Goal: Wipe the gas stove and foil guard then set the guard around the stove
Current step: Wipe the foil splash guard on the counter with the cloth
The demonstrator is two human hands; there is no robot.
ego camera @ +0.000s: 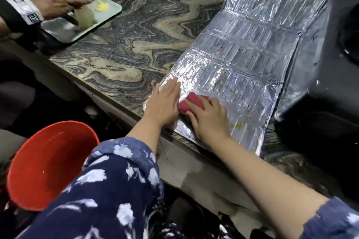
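The silver foil guard (246, 60) lies unfolded on the marble counter, its far panels bent up against the wall. Its right side leans on the black gas stove (326, 87). My left hand (163, 103) lies flat, fingers together, on the guard's near left corner. My right hand (209, 120) presses a crumpled red cloth (191, 104) onto the foil just right of the left hand. Small brownish specks show on the foil beyond the cloth.
A red plastic tub (48, 163) sits below the counter edge (108, 101) at lower left. At the far left another person's hand (58, 0) works over a pale tray (81, 25) with food on it. Patterned marble counter (124, 48) lies between.
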